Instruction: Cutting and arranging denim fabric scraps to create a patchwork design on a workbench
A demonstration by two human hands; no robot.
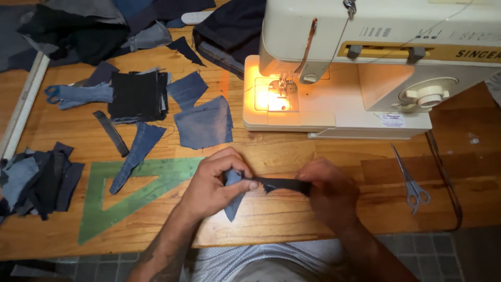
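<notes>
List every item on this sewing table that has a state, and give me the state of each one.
Sewing machine: work light on, nothing under its needle.
Dark fabric strip: stretched between left hand and right hand.
Blue denim piece: pinched in the left hand, hanging down.
Scissors: closed, lying flat.
Green set square: flat, partly under a denim scrap.
Black fabric squares: stacked.

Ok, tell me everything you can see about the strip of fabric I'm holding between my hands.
The dark fabric strip looks like dark denim, narrow and long, with slightly uneven edges. It is stretched roughly level between both hands above the wooden table, just in front of the sewing machine. The left hand pinches one end together with a lighter blue denim scrap that hangs down to a point. The right hand closes over the other end, hiding it.
</notes>
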